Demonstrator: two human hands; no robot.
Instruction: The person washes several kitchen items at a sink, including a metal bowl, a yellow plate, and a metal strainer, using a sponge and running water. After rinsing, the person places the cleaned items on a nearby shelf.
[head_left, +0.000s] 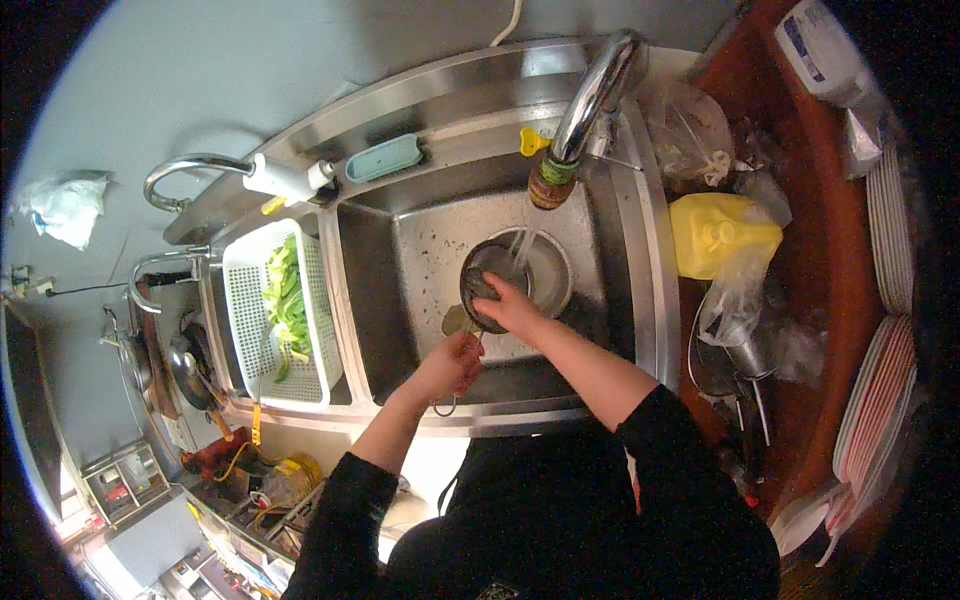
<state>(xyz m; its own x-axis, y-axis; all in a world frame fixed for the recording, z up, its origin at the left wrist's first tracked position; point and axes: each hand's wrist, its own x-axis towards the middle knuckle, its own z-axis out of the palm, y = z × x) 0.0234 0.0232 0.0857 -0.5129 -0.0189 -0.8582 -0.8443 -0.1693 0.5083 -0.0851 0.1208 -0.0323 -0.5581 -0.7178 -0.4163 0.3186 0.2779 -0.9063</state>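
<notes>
My left hand (454, 365) grips the thin metal handle of a round, dark strainer (516, 259); a hanging loop shows below my fist. My right hand (514, 306) reaches into the strainer, its fingers against a dark grey lump (478, 283) that may be a scouring pad. Whether those fingers hold it is hidden. Behind the strainer a round metal bowl (556, 274) stands on the floor of the stainless steel sink (431, 225). Water (529, 236) runs from the chrome faucet (581, 112) down onto the strainer and bowl.
Left of the basin stands a white plastic basket (322, 330) holding leafy greens (285, 300). A teal tray (384, 159) lies on the back ledge. Right of the sink are a yellow plastic jug (720, 234), plastic bags (690, 135) and stacked plates (874, 405). Dark specks dot the sink floor.
</notes>
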